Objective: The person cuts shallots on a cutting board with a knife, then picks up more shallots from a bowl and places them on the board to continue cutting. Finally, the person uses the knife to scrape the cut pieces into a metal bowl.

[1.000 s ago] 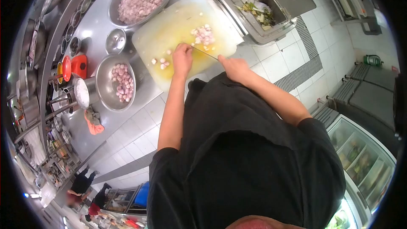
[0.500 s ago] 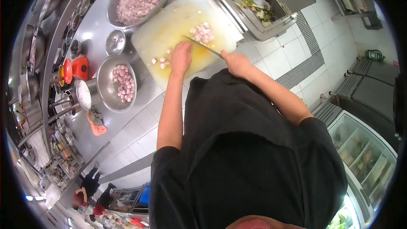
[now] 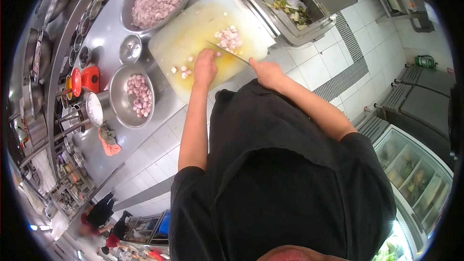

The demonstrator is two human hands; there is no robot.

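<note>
My right hand (image 3: 267, 74) is closed round the handle of a kitchen knife (image 3: 231, 53), its blade pointing left across the yellow-stained white cutting board (image 3: 166, 43). Close to the blade, my left hand (image 3: 205, 68) has its fingers curled together at the board. A small pink shallot (image 3: 219, 54) shows at those fingertips, between hand and blade; how much of it they grip is partly hidden. Beyond the knife sits a pile of cut shallots (image 3: 228, 38). Several peeled shallots (image 3: 184, 72) lie to the left of my left hand.
A large metal bowl (image 3: 126, 9) heaped with chopped shallots stands at the back, beside a small metal bowl (image 3: 130, 49). Whole shallots fill part of another bowl (image 3: 116, 97) at left. A bin (image 3: 314, 31) with scraps adjoins the board's right. Two people (image 3: 99, 212) are far off at lower left.
The pink shallot now shows beside my left fingertips, where it was not visible before. Both hands keep nearly the same place on the board, and the view has shifted slightly.
</note>
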